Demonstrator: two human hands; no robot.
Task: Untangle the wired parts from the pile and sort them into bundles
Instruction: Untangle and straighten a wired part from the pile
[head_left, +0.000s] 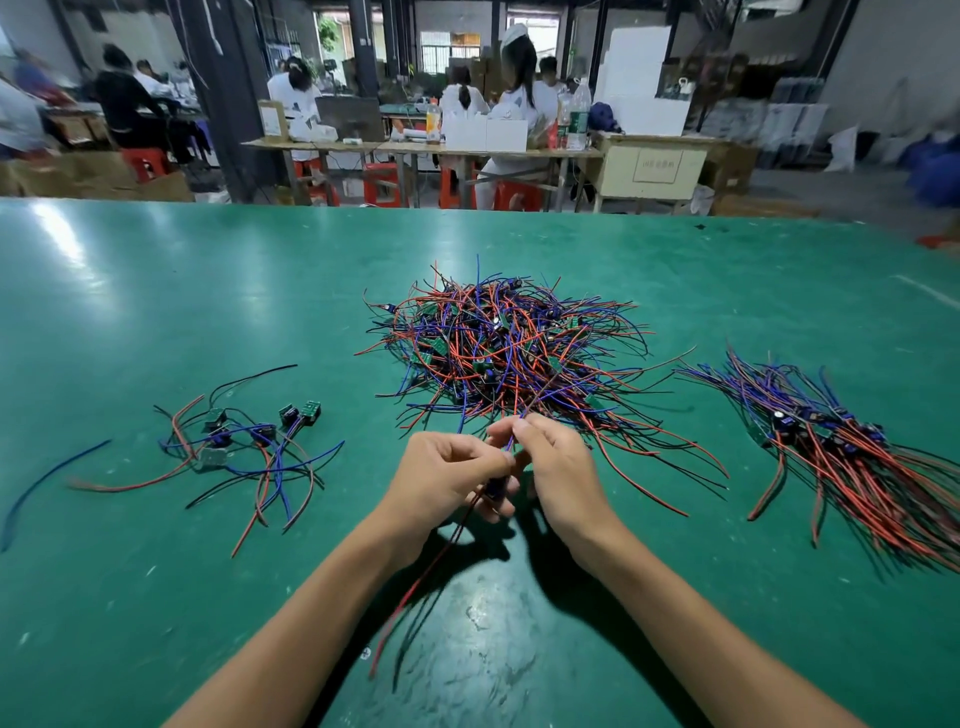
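A tangled pile (506, 348) of red, blue and black wires with small green boards lies at the middle of the green table (156, 291). Just in front of the pile, my left hand (447, 478) grips a wired part (493, 491) whose red and black leads (415, 587) hang toward me. My right hand (558, 467) pinches that part's upper wires between thumb and fingertips. Those wires run up into the pile's near edge. A sorted bundle (836, 447) with aligned wires lies to the right. A loose group of parts (244, 441) lies to the left.
A single blue wire (47, 483) lies at the far left of the table. Beyond the table's far edge, several people sit at workbenches (415, 148) with boxes, bottles and red stools.
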